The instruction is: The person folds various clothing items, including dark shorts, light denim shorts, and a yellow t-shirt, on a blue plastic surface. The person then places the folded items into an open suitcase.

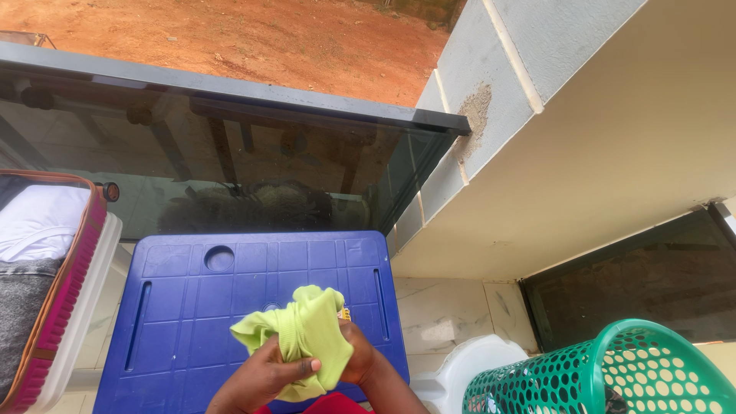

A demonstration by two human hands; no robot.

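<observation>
both hands low at the near edge of the blue plastic bench (192,307), bunching a lime green cloth (307,333) between them. left hand (264,377) fingers wrapped tight round the lower part of the cloth, thumb laid across it. right hand (360,359) mostly behind the cloth; fingers closed on it, exact grip hard to make out. cloth held just above the bench's near right part, one loose corner sticking out toward the bench's left.

bench top bare apart from the hands: round hole near its far left corner, long slots down each side. far edge sits close to the dark glass railing (230,161). beyond the railing, red earth (253,38).

left of the bench, just beside it, an open pink suitcase (69,284) with white and grey clothes inside, cut off by the frame. right of the bench, a white plastic thing (468,368), partly seen, then a green perforated basket (613,376), tilted, cut off at the bottom. wrists cut off too.
</observation>
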